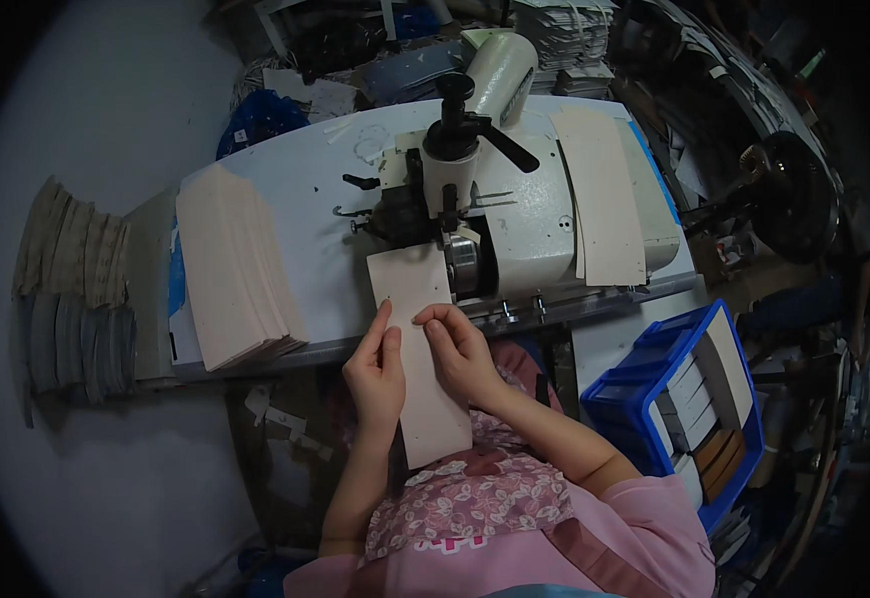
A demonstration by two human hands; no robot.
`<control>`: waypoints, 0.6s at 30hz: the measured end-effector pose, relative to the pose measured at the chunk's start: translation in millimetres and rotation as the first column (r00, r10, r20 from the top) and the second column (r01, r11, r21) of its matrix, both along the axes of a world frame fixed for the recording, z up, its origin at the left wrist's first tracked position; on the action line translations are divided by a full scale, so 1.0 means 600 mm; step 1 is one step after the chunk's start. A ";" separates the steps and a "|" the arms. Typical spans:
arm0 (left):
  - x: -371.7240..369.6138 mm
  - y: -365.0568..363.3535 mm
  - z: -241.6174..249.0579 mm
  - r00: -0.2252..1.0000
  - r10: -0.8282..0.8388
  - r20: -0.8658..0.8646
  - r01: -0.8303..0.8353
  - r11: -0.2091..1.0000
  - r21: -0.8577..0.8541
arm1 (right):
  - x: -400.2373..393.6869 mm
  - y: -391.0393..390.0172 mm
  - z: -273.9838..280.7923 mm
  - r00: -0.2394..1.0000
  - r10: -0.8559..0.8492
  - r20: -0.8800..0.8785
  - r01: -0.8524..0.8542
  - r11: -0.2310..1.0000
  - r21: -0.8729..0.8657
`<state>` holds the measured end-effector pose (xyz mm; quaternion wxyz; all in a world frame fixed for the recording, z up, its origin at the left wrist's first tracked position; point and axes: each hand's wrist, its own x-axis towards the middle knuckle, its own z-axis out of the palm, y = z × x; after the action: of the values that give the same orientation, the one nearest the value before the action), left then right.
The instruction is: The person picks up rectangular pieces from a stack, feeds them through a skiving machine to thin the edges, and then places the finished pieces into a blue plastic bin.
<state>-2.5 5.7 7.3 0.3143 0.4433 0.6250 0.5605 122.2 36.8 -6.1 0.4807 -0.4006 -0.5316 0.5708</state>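
Observation:
A long pale-beige panel with small dark holes lies between my hands, its far end at the skiving machine and its near end by my lap. My left hand grips its left edge, thumb over the top and forefinger stretched along it. On the opposite edge my right hand closes with thumb and bent forefinger, the other fingers partly hidden. The panel's far edge meets the machine's round metal part, beneath the dark presser assembly.
A stack of similar panels stands on the white table at left. More panels lie on the machine's right side. At right, a blue crate holds stacked pieces. Grey and brown bundles sit at far left.

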 end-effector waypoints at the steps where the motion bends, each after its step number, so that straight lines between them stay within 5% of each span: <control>1: 0.001 0.002 0.003 1.000 -0.020 -0.003 0.020 0.999 -0.039 | 0.001 0.000 -0.002 1.000 -0.021 -0.003 0.021 1.000 0.011; 8: 0.071 0.033 0.027 0.973 -0.216 -0.085 0.214 0.976 -0.026 | 0.083 0.001 0.020 0.980 -0.194 0.035 0.193 0.980 0.040; 10: 0.090 0.039 0.022 0.939 -0.344 -0.004 0.341 0.932 -0.119 | 0.118 -0.005 0.033 0.926 -0.281 0.251 0.255 0.958 0.133; 11: 0.101 0.038 0.023 0.941 -0.328 0.078 0.332 0.943 -0.036 | 0.131 -0.010 0.057 0.884 -0.297 0.361 0.247 0.952 0.179; 13: 0.121 0.036 0.029 0.919 -0.310 0.242 0.285 0.949 0.135 | 0.156 -0.015 0.080 0.376 -0.702 0.605 0.198 0.699 0.687; 14: 0.104 0.031 0.053 0.929 -0.360 0.092 0.364 0.931 -0.038 | 0.174 -0.017 0.086 0.388 -0.741 0.549 0.169 0.642 0.747; 15: 0.089 0.034 0.077 0.871 -0.477 -0.120 0.482 0.876 0.010 | 0.183 -0.021 0.101 0.467 -0.700 0.540 0.071 0.639 0.766; 17: 0.066 0.034 0.118 0.606 -0.599 -0.523 0.703 0.711 0.000 | 0.184 -0.027 0.162 0.504 -0.553 0.663 -0.307 0.603 0.737; 18: 0.061 0.021 0.128 0.470 -0.572 -0.672 0.726 0.683 -0.074 | 0.183 -0.017 0.164 0.588 -0.286 0.757 -0.428 0.683 0.591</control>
<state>34.1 18.3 84.2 0.2159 0.8440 0.4079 0.2731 232.0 26.5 92.1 0.2767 -0.3641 -0.8852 0.0859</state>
